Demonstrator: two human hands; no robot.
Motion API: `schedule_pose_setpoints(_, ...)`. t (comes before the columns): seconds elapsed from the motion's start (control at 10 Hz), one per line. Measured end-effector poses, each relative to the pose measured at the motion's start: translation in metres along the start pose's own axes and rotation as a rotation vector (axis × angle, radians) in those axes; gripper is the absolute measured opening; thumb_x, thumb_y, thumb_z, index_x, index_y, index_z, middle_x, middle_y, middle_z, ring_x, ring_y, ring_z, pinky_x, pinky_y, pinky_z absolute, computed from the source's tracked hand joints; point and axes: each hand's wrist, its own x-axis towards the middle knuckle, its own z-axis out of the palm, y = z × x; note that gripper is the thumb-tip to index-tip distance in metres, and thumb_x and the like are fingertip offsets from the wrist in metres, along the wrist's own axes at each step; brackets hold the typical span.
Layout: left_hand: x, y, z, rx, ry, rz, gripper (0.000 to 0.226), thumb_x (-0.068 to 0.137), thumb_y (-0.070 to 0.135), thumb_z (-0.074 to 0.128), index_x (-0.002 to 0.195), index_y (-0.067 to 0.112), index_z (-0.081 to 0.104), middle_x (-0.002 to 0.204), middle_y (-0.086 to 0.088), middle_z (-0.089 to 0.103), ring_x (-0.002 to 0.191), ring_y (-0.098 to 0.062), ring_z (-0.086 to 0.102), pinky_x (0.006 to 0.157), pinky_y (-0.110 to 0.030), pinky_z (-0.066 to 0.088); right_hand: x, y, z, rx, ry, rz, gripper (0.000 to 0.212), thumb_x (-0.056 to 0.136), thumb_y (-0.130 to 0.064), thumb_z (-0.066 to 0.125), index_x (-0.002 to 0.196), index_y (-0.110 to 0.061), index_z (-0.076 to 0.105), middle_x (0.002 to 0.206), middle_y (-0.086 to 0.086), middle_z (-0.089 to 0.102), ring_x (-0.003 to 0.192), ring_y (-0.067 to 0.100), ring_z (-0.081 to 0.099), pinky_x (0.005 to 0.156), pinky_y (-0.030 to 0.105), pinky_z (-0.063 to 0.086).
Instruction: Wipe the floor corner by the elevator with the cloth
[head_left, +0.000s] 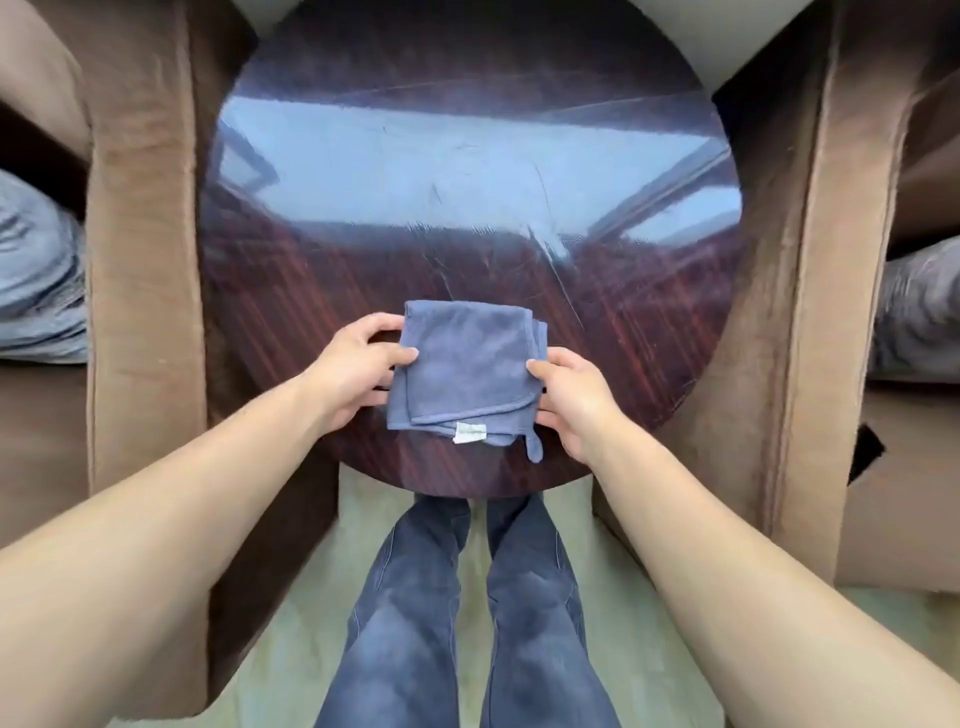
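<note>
A folded blue-grey cloth (465, 366) with a white label lies on the near part of a round, glossy dark wood table (467, 171). My left hand (358, 371) grips the cloth's left edge, thumb on top. My right hand (569, 397) pinches its right edge the same way. Both forearms reach in from the bottom corners. No elevator or floor corner is in view.
Brown upholstered armchairs stand close on the left (140, 234) and right (810, 260) of the table. Grey-blue cushions lie on their seats (36, 270). My legs in jeans (467, 613) stand on a pale greenish floor (649, 649) just before the table.
</note>
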Motion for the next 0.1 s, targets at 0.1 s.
schedule_pose_setpoints(0.1, -0.0166, 0.0097, -0.0011, 0.055, 0.070, -0.021, 0.040, 0.091, 0.011, 0.061, 0.128, 0.026, 0.057, 0.119, -0.011, 0.072, 0.112, -0.035, 0.069, 0.096, -0.051, 0.055, -0.0197, -0.0094, -0.0065, -0.111, 0.004, -0.001, 0.022, 0.097, -0.013, 0.053, 0.117, -0.016, 0.063, 0.113, 0.010, 0.072, 0.102, 0.030, 0.070, 0.081, 0.044, 0.060)
